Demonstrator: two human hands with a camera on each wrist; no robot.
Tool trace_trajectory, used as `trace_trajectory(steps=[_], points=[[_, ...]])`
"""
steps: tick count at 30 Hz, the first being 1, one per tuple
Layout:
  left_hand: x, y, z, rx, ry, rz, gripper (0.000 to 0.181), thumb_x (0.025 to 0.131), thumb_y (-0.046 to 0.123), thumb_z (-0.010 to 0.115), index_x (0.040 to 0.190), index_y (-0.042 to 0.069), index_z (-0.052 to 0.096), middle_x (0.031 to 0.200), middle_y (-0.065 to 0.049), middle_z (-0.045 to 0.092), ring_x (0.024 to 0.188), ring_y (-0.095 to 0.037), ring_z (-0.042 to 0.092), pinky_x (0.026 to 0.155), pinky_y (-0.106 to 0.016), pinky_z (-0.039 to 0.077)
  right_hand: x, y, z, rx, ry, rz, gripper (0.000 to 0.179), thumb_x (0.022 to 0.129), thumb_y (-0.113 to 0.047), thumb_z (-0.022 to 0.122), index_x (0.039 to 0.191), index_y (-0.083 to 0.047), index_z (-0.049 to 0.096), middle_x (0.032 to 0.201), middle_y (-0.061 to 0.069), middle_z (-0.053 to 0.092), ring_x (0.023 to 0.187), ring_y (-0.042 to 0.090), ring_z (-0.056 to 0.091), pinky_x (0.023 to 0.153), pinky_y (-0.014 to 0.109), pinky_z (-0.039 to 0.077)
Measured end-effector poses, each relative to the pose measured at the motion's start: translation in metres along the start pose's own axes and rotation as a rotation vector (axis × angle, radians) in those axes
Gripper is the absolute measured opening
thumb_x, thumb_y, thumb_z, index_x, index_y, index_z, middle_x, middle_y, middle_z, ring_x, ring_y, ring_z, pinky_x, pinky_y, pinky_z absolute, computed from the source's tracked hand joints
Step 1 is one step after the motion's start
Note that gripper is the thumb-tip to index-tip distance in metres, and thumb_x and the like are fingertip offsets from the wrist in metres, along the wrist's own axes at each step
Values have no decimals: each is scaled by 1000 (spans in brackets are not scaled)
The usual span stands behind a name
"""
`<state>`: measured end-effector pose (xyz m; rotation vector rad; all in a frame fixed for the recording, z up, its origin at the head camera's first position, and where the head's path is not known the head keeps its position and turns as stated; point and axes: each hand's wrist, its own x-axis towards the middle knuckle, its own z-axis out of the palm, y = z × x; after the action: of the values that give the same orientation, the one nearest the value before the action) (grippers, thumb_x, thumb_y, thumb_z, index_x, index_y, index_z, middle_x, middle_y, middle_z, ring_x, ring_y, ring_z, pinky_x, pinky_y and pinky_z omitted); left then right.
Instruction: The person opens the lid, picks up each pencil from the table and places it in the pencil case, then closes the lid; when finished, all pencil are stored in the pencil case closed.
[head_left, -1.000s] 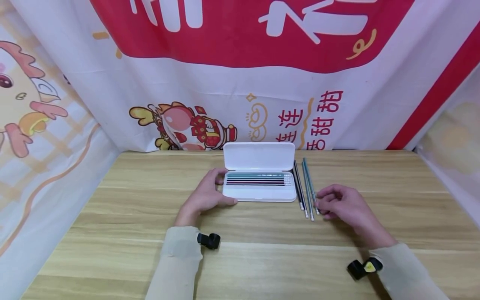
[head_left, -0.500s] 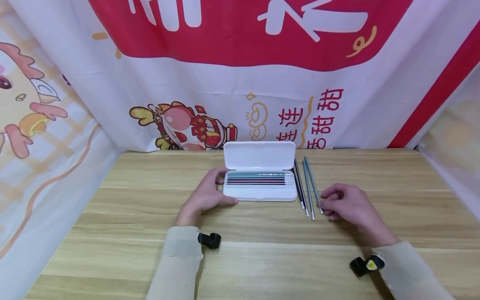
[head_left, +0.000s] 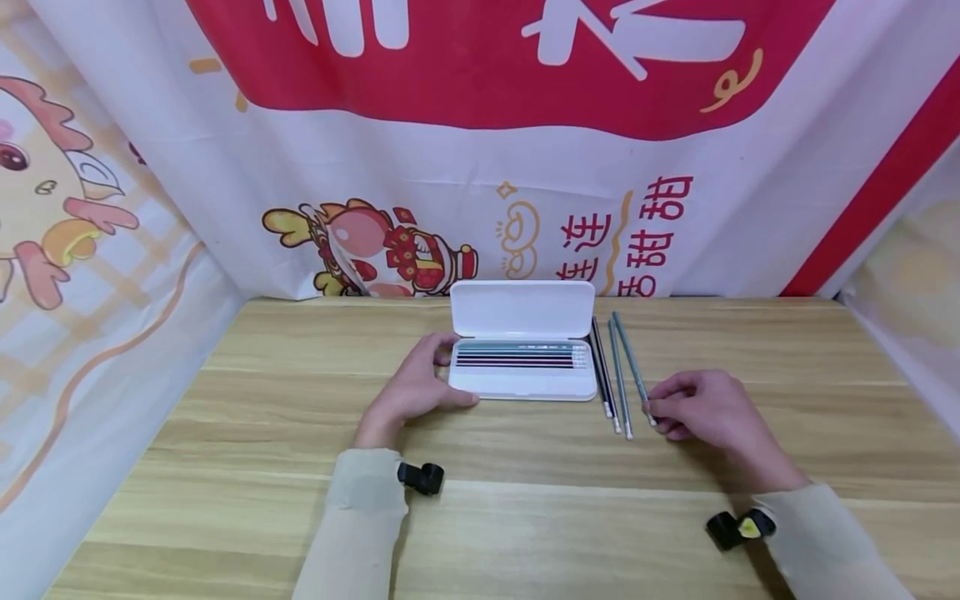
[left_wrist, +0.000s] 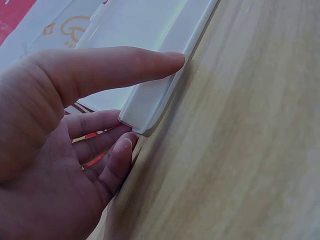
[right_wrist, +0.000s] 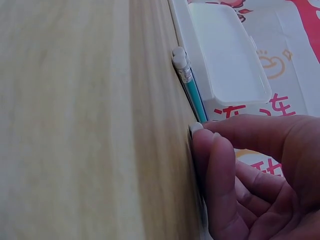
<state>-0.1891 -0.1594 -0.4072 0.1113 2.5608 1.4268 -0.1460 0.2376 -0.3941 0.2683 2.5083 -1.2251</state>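
Note:
A white pencil case (head_left: 525, 386) lies at the back of the table with its lid (head_left: 522, 309) raised. Several pencils (head_left: 513, 359) lie side by side in its rear half, white erasers to the right. My left hand (head_left: 416, 385) holds the case's left end, thumb on the front edge (left_wrist: 160, 75) and the other fingers by the corner. My right hand (head_left: 705, 408) pinches a teal pencil (head_left: 632, 360) close to its eraser end; in the right wrist view the white eraser (right_wrist: 197, 127) peeks out at the fingertips.
Between the case and the right hand lie another teal pencil (head_left: 620, 379) and dark pencils (head_left: 602, 367) along the case's right side. A printed cloth (head_left: 420, 167) hangs behind the wooden table's (head_left: 525, 542) back edge.
The eraser end of the teal pencil has shifted right with my right hand, so it now lies at an angle, apart from the other pencils. My left hand stays on the case.

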Motion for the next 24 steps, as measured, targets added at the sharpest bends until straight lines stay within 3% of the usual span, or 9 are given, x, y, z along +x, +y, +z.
trace_trajectory(steps=[12,24], points=[[-1,2,0,4,0,8,94,73,12,98,154,12,50,148,-13,56,131,-34,53,116,-53,45,1,-1,0,-87,-6,-12,28,98,-19,78,115,2,75,97,14,77,76,17,73,71,34,65],[-2,2,0,-12,-1,12,95,71,11,98,153,12,51,146,-14,57,130,-34,54,115,-52,45,1,-2,2,-196,34,9,30,92,-29,79,105,-1,74,87,9,75,72,18,69,66,31,61]])
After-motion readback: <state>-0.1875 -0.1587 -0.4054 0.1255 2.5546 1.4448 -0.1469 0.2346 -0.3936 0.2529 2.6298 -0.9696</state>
